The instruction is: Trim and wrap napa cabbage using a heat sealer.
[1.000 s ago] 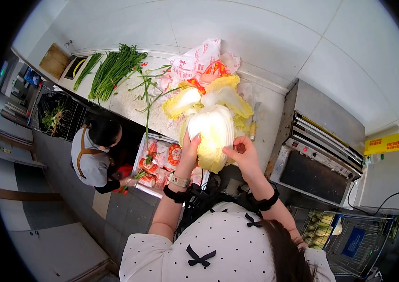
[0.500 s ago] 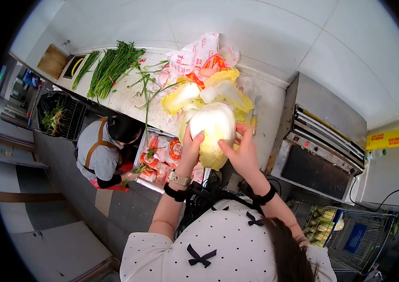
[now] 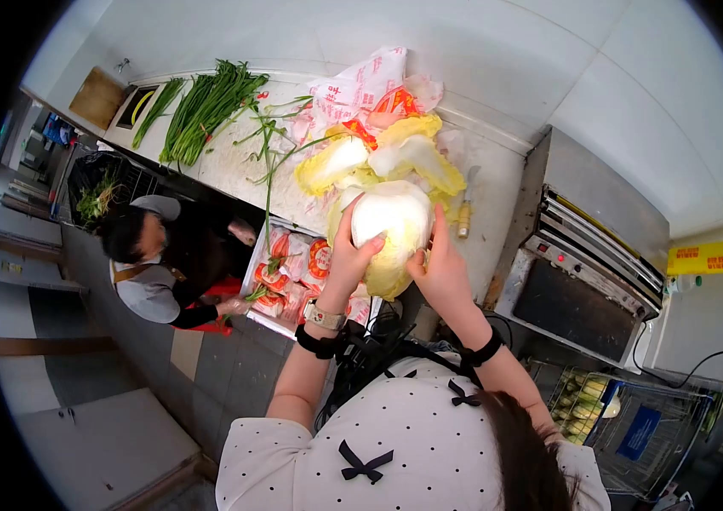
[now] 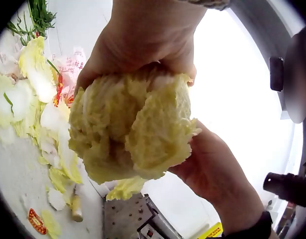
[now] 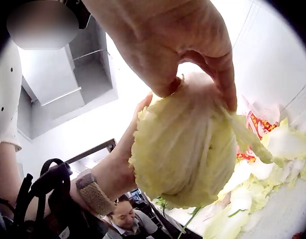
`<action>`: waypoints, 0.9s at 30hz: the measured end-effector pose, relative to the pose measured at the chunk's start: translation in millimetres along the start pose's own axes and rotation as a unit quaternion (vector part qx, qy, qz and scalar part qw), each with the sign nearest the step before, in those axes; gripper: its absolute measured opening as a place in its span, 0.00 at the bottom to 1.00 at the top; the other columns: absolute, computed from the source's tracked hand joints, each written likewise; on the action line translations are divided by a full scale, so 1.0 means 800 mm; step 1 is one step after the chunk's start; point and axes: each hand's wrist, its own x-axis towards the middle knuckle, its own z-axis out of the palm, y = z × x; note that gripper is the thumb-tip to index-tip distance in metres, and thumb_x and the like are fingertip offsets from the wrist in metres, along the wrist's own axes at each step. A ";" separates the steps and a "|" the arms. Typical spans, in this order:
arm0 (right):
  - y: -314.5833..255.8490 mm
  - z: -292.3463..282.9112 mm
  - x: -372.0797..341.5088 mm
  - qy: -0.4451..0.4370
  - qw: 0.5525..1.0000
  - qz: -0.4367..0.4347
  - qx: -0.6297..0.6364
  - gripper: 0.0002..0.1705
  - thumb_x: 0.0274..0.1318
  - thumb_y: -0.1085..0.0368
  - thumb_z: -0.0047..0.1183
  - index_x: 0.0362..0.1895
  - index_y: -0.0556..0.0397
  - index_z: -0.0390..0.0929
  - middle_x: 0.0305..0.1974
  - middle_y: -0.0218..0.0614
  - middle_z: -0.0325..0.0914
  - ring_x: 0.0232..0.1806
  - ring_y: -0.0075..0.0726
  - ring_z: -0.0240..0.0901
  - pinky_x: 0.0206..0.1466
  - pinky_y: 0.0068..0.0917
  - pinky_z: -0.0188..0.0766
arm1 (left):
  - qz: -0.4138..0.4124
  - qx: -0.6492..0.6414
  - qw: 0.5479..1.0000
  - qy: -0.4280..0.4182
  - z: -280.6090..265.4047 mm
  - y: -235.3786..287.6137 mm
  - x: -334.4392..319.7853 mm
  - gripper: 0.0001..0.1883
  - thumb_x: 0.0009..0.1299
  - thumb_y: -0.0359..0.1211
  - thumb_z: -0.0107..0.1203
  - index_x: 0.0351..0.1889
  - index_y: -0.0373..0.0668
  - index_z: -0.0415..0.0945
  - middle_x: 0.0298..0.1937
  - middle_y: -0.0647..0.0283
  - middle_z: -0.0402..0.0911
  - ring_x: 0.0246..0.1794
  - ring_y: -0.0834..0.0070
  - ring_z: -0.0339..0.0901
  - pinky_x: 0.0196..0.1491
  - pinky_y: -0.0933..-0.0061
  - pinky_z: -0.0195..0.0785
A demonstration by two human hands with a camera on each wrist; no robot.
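Observation:
A napa cabbage (image 3: 394, 223) is held up between both hands, above the counter's front edge. My left hand (image 3: 347, 262) grips its left side, thumb across the near face. On the opposite side my right hand (image 3: 441, 271) holds it with curled fingers and thumb. The left wrist view shows the cabbage (image 4: 133, 129) with crinkled yellow leaf ends. In the right wrist view, my thumb and fingers span the pale base of the cabbage (image 5: 185, 144). Loose outer leaves (image 3: 417, 162) lie just beyond it on the counter.
A knife (image 3: 465, 213) lies right of the leaves. Green stalks (image 3: 208, 115) and printed wrapping (image 3: 361, 89) are on the counter (image 3: 234, 175). A box of packages (image 3: 293, 264) stands below. Another person (image 3: 144, 289) crouches left; a metal appliance (image 3: 582, 264) stands right.
My right hand has shifted its hold along the cabbage's right side, and the cabbage has tipped, showing more of its rounded white end. The other person has leaned back to the left.

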 end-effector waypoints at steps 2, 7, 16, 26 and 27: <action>-0.002 -0.001 0.000 -0.014 0.999 0.040 0.034 0.41 0.42 0.71 0.48 0.64 0.62 0.48 0.34 0.54 0.72 0.31 0.54 0.73 0.35 0.39 0.70 | 0.016 0.021 1.000 -0.003 0.000 0.001 0.000 0.36 0.56 0.31 0.57 0.63 0.35 0.55 0.57 0.55 0.66 0.57 0.69 0.65 0.59 0.70 0.58; -0.008 -0.007 0.004 -0.047 0.996 0.076 0.028 0.41 0.42 0.71 0.48 0.64 0.61 0.48 0.34 0.53 0.72 0.32 0.53 0.73 0.35 0.38 0.70 | 0.017 0.031 0.999 -0.009 -0.001 0.002 0.000 0.37 0.54 0.30 0.59 0.63 0.35 0.55 0.56 0.55 0.67 0.57 0.69 0.65 0.58 0.70 0.59; 0.012 -0.018 0.026 -0.043 0.999 0.024 -0.001 0.37 0.45 0.69 0.49 0.62 0.61 0.53 0.48 0.54 0.66 0.51 0.52 0.65 0.51 0.37 0.65 | -0.060 -0.028 0.998 0.010 -0.018 -0.018 -0.005 0.34 0.57 0.29 0.55 0.62 0.36 0.57 0.57 0.56 0.67 0.57 0.70 0.65 0.58 0.71 0.58; -0.014 -0.002 0.021 -0.079 0.996 -0.035 -0.006 0.41 0.51 0.58 0.53 0.63 0.64 0.48 0.58 0.57 0.55 0.59 0.59 0.57 0.59 0.40 0.59 | -0.034 0.012 0.999 -0.005 -0.019 -0.005 0.000 0.34 0.57 0.28 0.56 0.62 0.37 0.57 0.56 0.56 0.67 0.56 0.70 0.65 0.59 0.72 0.57; -0.013 0.001 0.021 -0.073 0.997 -0.040 -0.002 0.41 0.52 0.58 0.53 0.63 0.64 0.48 0.58 0.57 0.55 0.59 0.59 0.57 0.59 0.40 0.59 | -0.025 0.008 1.000 -0.005 -0.020 -0.005 0.000 0.34 0.56 0.28 0.56 0.63 0.37 0.57 0.56 0.56 0.67 0.56 0.70 0.65 0.59 0.72 0.57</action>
